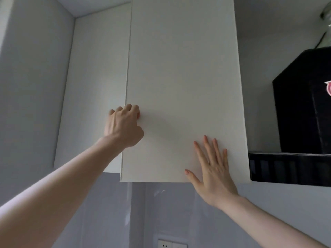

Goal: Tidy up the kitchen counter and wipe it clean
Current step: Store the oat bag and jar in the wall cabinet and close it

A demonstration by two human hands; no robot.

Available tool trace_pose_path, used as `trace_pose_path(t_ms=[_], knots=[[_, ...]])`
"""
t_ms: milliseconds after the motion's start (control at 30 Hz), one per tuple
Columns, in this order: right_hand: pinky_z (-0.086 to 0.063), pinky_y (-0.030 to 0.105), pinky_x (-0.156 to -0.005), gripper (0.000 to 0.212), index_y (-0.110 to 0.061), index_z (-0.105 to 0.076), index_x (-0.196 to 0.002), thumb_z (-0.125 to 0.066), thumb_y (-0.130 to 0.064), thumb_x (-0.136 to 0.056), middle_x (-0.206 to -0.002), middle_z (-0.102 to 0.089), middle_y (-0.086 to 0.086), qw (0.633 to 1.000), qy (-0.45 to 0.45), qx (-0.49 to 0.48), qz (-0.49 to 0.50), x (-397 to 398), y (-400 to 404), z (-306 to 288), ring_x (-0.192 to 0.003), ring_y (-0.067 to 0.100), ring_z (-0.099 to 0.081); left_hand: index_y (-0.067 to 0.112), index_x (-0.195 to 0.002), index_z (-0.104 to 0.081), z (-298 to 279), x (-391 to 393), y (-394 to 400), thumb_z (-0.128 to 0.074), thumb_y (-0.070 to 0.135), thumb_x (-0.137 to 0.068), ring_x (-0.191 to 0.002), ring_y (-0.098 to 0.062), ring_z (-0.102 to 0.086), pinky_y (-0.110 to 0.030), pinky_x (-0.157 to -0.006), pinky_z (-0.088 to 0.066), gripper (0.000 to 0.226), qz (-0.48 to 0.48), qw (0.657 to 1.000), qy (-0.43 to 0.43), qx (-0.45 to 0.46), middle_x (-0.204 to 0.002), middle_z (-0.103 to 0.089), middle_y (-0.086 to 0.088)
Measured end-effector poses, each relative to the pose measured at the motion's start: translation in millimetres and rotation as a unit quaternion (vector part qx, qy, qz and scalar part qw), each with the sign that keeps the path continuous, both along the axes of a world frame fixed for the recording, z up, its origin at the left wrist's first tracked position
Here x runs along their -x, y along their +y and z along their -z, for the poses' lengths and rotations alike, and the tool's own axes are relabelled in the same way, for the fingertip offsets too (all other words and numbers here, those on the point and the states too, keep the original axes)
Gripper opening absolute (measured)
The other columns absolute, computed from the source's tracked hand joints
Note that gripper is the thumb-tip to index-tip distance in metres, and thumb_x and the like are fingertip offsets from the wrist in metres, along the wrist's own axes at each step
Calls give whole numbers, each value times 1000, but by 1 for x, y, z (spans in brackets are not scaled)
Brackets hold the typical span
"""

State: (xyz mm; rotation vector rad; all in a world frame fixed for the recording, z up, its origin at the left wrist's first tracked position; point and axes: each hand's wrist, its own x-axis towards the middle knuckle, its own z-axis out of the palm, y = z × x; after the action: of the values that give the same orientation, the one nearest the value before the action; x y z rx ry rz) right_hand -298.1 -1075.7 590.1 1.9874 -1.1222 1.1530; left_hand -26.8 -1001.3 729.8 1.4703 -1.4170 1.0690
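Head view, looking up at the wall cabinets; the kitchen counter itself is out of frame.

Left hand: raised, fingers curled into a loose fist, knuckles against the left edge of the right cabinet door, at the vertical seam where it meets the left cabinet door. The fingertips are turned away from me, so I cannot tell whether they hook the door's edge or only press its face. The hand holds no object.

Right hand: open and flat, fingers spread and pointing up, thumb out to the left. Palm lies on the lower right part of the right cabinet door, with the heel of the hand at the door's bottom edge. Nothing held.

Right cabinet door: plain white, no handle visible. Its left edge stands slightly proud of the left door; a thin shadow line runs down the seam.

Surroundings: black range hood just to the right of the cabinet, its lower lip level with the door's bottom edge. A glass item shows at the top right corner, too cropped to identify. Below the cabinets, glossy grey wall tile with a white wall socket at the bottom edge.
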Motion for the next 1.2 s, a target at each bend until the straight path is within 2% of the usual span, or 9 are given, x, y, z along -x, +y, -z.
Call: trace_pose_path(t_ms=[200,400,533,733,833,933,1067,1133,1200], knots=[[3,53,-125,83,-35,10,-160,-26,-71,-95,-165,29,-9,999,-21,-21,-41,1,21,-1,-152,18,28,22,-100,-50,4,15,39,-62,21,-77,-101,-30,-53,-39,-92,-34,26,-13,999,4,33,-106,-58,-1],[-4,46,-127,83,-40,12,-159,-22,-76,-92,-162,32,-18,993,-34,-70,-93,14,49,1,-151,9,28,21,-94,-52,8,41,86,-60,24,-77,-94,-31,-55,-42,-96,-34,19,-29,998,-10,51,-101,-60,-1],[-14,34,-125,81,-41,2,-160,-36,-70,-95,-162,26,-26,978,-47,-144,-145,28,77,-3,-150,-1,23,19,-92,-55,10,63,114,-61,24,-76,-91,-31,-54,-43,-96,-34,18,-44,997,-21,62,-97,-59,-1],[-20,22,-117,77,-44,-8,-160,-44,-67,-95,-162,17,-32,960,-17,-156,-232,46,130,-11,-148,-12,9,16,-95,-57,7,102,165,-61,23,-78,-92,-27,-49,-32,-64,-33,19,-32,997,-43,62,-92,-53,3],[-16,18,-117,78,-45,-11,-159,-43,-68,-92,-161,14,-36,954,-1,-137,-266,52,157,-9,-147,-16,8,17,-97,-57,3,128,197,-59,24,-78,-97,-26,-53,-32,-62,-36,20,-38,995,-83,47,-97,-60,3],[-14,17,-118,80,-46,-14,-158,-45,-71,-89,-160,8,-39,943,-10,-128,-306,59,184,-8,-146,-17,0,19,-101,-58,-3,160,228,-56,27,-81,-96,-24,-52,-32,-65,-35,21,-45,991,-125,31,-95,-56,6],[-15,13,-116,76,-43,-17,-158,-53,-60,-93,-160,-1,-39,927,-42,-127,-351,79,220,-8,-145,-19,-4,20,-108,-66,-8,192,250,-50,28,-80,-92,-22,-53,-29,-66,-38,33,4,984,-169,47,-97,-66,8],[-13,11,-115,74,-42,-18,-159,-54,-55,-96,-160,-4,-38,923,-47,-121,-362,94,236,-8,-146,-18,-5,22,-112,-71,-6,203,254,-47,27,-76,-85,-17,-49,-29,-66,-46,44,58,978,-191,58,-96,-68,11],[-13,16,-118,72,-42,-17,-159,-53,-53,-97,-160,-5,-39,919,-51,-122,-371,111,253,-8,-146,-17,-6,20,-107,-76,1,214,256,-49,21,-76,-81,-15,-47,-35,-67,-53,41,132,965,-209,87,-90,-64,11]])
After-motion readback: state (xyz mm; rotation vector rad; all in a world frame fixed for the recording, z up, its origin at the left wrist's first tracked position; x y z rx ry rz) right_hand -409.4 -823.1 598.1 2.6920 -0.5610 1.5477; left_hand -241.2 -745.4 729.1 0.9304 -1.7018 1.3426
